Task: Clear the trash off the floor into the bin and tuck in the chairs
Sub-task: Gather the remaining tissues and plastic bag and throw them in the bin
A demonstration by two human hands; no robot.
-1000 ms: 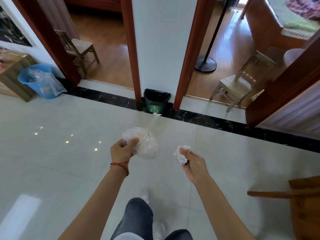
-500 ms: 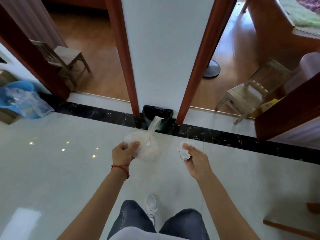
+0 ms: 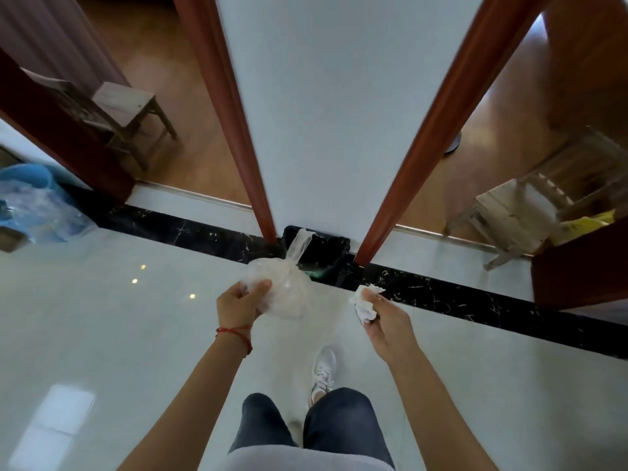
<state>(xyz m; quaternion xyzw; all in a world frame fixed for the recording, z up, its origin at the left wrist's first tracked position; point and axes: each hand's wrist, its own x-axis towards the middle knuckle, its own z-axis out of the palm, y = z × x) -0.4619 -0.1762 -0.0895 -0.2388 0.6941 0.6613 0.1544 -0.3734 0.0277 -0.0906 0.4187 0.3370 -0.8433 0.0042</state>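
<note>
My left hand [image 3: 239,305] grips a crumpled clear plastic bag [image 3: 283,288] whose knotted tail sticks up in front of the bin. My right hand [image 3: 384,321] pinches a wad of white tissue [image 3: 365,305]. A small black-lined bin [image 3: 323,254] with a green base stands on the floor against the white wall section between two doorways, just beyond both hands. One wooden chair [image 3: 125,110] stands in the left room. Another wooden chair [image 3: 530,202] stands in the right room.
A blue bin with a clear liner [image 3: 32,202] sits at the far left edge. Red-brown door frames [image 3: 234,130] flank the white wall. A black marble strip [image 3: 475,300] crosses the pale tiled floor. My white shoe [image 3: 324,368] is planted below the hands.
I have walked closer to the black bin, which now lies just beyond my hands. Both hands still hold the bag and the tissue as before.
</note>
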